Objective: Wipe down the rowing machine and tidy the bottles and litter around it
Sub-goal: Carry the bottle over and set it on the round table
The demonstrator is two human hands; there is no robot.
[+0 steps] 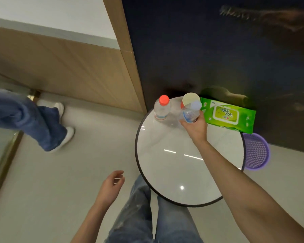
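While the right hand closed round a blue-capped bottle right of frame centre, seemingly parking it with the red-capped bottle, paper cup and wipes pack on the round table, the left hand hung open and empty, lower centre

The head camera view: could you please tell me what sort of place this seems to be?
Probably an indoor room in a gym or office, though no exercise machine is visible. It has a smooth pale floor, wood-panelled wall and a small round white table beside a purple waste basket.
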